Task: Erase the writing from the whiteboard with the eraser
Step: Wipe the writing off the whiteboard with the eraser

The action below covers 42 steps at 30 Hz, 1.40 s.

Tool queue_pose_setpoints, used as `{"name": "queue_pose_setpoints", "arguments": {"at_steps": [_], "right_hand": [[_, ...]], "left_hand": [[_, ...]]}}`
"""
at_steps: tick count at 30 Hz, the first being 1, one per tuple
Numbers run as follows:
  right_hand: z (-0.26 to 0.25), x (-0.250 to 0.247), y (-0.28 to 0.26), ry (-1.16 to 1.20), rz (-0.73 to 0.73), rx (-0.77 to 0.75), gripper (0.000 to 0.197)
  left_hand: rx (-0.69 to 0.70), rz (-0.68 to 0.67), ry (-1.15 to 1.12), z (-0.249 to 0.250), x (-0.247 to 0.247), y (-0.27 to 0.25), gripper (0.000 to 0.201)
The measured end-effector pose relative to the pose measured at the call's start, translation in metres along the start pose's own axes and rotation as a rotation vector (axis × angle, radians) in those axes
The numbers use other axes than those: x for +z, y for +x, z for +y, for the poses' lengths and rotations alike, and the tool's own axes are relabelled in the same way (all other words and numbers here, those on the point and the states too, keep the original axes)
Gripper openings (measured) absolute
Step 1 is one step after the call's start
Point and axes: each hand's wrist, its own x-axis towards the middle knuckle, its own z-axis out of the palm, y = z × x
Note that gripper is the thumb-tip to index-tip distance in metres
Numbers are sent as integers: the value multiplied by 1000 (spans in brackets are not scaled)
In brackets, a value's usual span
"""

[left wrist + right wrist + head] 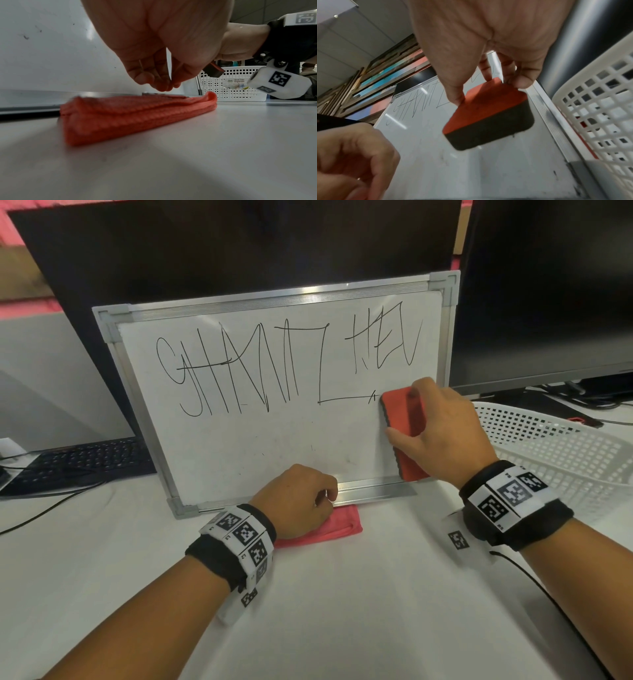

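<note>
Almost all of the writing [287, 364] left to erase: black scrawl across the upper half of the whiteboard [239, 446], from near its left edge to its top right corner. Lower half mostly white, only faint specks and smudges. Board propped upright at the back of the tabletop [308, 611], leaning against a dark monitor [222, 244]. Red-and-black eraser [406, 433] at the board's lower right, near the right frame edge, clamped by the right hand [442, 433], thumb on one long side and fingers curled over the other. Dark felt face turned to the board; contact likely but not certain from the wrist view. Left hand [294, 501] loosely curled at the bottom frame edge over a folded red cloth [342, 527], fingertips together, seemingly gripping nothing. White perforated basket [561, 453] at the right edge. Judged: wiping barely begun, whole line remaining.
</note>
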Motion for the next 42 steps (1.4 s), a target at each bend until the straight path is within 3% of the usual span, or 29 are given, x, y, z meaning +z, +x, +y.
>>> {"name": "queue_pose_setpoints", "arguments": {"at_steps": [4, 9, 14, 19, 24, 29, 34, 39, 42], "right_hand": [[0, -1, -2, 16, 33, 14, 63], [-2, 5, -7, -45, -109, -3, 60], [-2, -1, -3, 11, 17, 35, 61], [-11, 12, -13, -30, -90, -20, 64], [-17, 5, -3, 19, 56, 9, 65], [-22, 15, -12, -43, -49, -57, 68], [-24, 8, -2, 24, 66, -37, 67], [-30, 18, -14, -20, -65, -91, 67], [-32, 17, -9, 11, -4, -77, 66]], "left_hand": [[-6, -1, -11, 0, 0, 0, 18], [-13, 1, -19, -2, 1, 1, 18], [-13, 25, -17, -3, 1, 1, 17], [-26, 39, -5, -6, 1, 2, 17], [-21, 39, 4, -8, 1, 3, 18], [-30, 32, -5, -9, 1, 3, 17], [-31, 36, -6, -8, 1, 2, 18], [-44, 37, -14, -14, -1, 1, 16], [-58, 30, 2, -22, -5, -5, 16]]}}
